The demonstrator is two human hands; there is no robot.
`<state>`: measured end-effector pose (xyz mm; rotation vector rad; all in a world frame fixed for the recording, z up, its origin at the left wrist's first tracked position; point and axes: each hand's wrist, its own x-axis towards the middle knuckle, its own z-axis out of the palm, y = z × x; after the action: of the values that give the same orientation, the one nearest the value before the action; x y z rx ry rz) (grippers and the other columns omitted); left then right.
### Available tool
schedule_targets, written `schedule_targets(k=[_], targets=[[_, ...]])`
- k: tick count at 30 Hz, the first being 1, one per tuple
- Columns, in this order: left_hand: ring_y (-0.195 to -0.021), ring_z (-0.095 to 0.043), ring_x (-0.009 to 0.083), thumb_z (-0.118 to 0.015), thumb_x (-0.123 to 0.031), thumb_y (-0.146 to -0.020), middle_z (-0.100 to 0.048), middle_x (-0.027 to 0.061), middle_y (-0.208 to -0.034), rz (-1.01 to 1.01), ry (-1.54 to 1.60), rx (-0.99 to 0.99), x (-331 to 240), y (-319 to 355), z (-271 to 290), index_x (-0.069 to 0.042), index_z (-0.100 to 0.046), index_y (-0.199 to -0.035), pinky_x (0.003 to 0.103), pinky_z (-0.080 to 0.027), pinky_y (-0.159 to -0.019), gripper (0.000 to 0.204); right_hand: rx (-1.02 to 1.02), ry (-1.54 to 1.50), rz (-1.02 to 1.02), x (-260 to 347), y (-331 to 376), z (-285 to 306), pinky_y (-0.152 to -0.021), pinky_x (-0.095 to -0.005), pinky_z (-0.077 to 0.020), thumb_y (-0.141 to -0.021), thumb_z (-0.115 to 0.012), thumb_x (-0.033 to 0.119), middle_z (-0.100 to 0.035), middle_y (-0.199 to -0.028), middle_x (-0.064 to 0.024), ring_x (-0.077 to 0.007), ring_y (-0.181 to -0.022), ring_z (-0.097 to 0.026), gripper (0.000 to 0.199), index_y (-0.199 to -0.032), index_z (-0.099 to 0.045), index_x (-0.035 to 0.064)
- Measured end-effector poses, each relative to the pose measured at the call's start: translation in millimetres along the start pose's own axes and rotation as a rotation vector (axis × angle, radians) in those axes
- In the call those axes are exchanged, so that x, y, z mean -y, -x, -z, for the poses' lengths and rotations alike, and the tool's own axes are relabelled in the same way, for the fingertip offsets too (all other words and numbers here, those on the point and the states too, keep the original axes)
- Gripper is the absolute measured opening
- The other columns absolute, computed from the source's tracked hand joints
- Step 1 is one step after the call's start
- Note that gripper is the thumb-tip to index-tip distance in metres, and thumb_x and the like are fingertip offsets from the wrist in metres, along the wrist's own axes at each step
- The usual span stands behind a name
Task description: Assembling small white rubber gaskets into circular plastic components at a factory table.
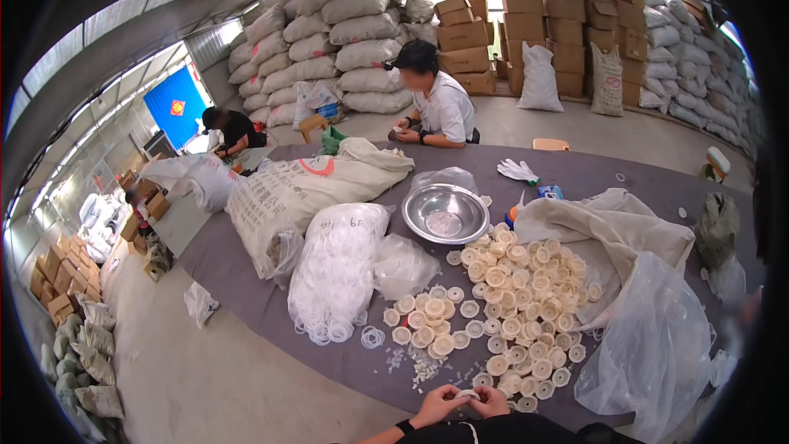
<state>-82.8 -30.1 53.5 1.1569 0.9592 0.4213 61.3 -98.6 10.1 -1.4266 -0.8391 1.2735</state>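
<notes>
Close to my body at the table's near edge, my left hand and my right hand meet with their fingers closed on one small cream plastic disc. My fingers cover much of it. Just beyond them spreads a large heap of cream round plastic caps with scalloped rims. A smaller group of the same caps lies to the left. Small whitish plastic pieces are scattered between that group and my hands. Clear plastic rings spill from a bag, with a few loose rings beside it.
A steel bowl stands beyond the caps, near a white glove. Large woven sacks fill the table's left; clear plastic sheeting drapes at right. A person sits across. Stacked sacks and cartons line the back.
</notes>
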Motion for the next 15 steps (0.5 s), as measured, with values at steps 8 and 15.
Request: schedule_targets(k=[8, 15], targets=[[-0.063, -0.048, 0.0025, -0.064, -0.019, -0.075, -0.056, -0.0022, -0.073, 0.083, 0.032, 0.042, 12, -7, 3, -0.002, -0.057, -0.088, 0.015, -0.036, -0.054, 0.022, -0.009, 0.097, 0.062, -7, -1, 3, -0.067, -0.0221, -0.0453, -0.072, -0.064, 0.01, -0.06, -0.082, -0.0061, -0.0098, -0.074, -0.057, 0.025, -0.09, -0.053, -0.0025], [-0.071, -0.053, 0.0057, -0.064, -0.017, -0.075, -0.059, 0.0022, -0.082, -0.035, 0.055, -0.03, 12, -1, -1, 0.0, -0.056, -0.094, 0.018, -0.042, -0.063, 0.027, -0.049, 0.055, 0.1, -9, -6, -1, -0.064, -0.0225, -0.0456, -0.069, -0.066, 0.012, -0.061, -0.076, -0.0063, -0.0098, -0.069, -0.058, 0.023, -0.085, -0.056, -0.0022]])
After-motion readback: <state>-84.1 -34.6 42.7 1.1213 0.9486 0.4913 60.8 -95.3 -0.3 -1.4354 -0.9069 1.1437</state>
